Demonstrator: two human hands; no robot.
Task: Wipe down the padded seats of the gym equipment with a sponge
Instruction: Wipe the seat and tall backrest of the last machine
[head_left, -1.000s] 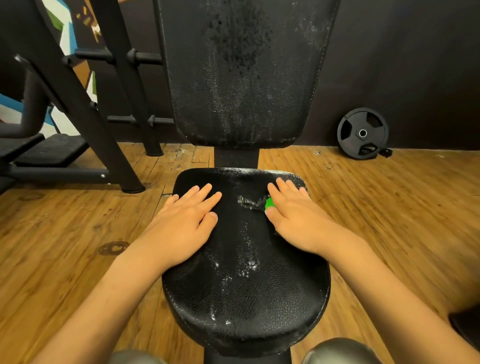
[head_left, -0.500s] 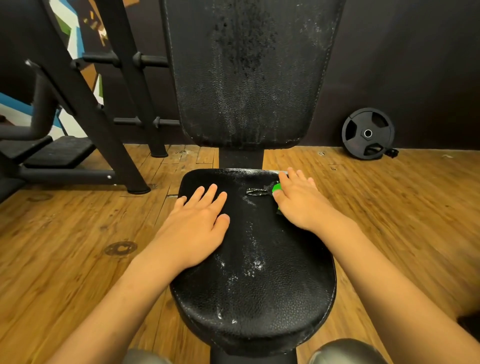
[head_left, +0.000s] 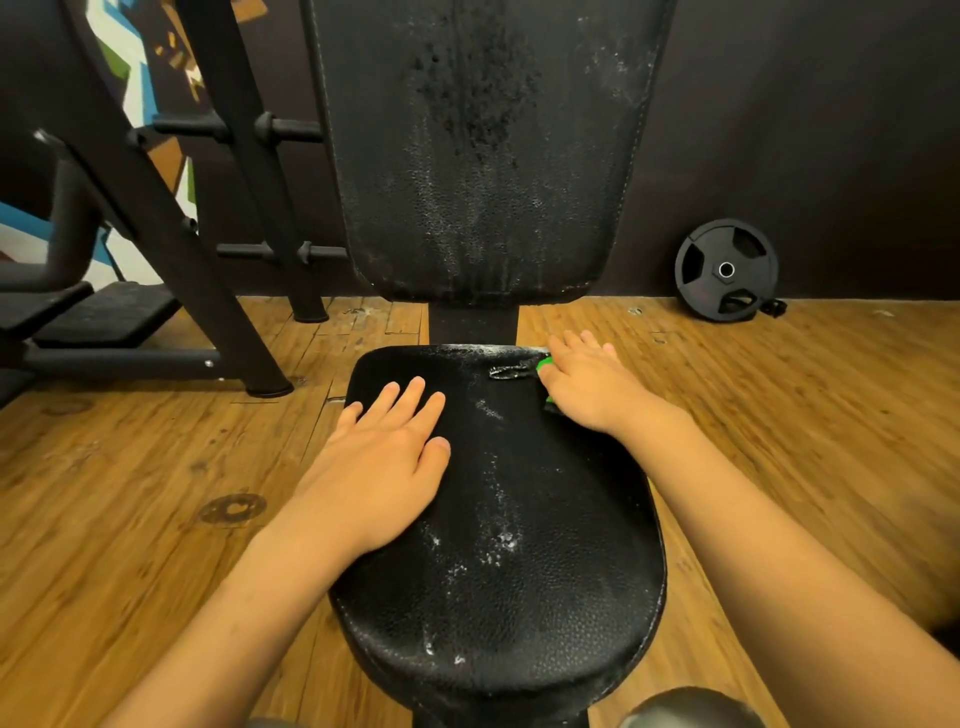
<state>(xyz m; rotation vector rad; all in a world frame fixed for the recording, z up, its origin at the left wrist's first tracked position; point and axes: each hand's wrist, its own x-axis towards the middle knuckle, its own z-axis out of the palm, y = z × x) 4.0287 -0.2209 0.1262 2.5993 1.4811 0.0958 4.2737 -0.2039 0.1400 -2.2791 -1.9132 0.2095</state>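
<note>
1. The right grip is pressing down on the green sponge. Its fingers are lying straight and close together over the sponge, so only slivers of green are showing at the thumb side.
2. The sponge is sitting under this grip at the far right corner of the padded seat. The fingertips are reaching the seat's far edge.
3. Just off the thumb side of the right grip, a short wet streak is lying on the pad.
4. The left grip is resting palm down on the seat's left half, fingers straight and slightly spread, holding nothing. It is lying nearer the person than the right grip, and apart from it.
5. White specks are showing on the seat, on the person's side of both grips.
6. Beyond both grips, the upright back pad is standing, also flecked white.
7. Well beyond and outward of the right grip, a weight plate is leaning against the dark wall on the wooden floor.
8. Outward of the left grip, a black machine frame is standing on that floor.
</note>
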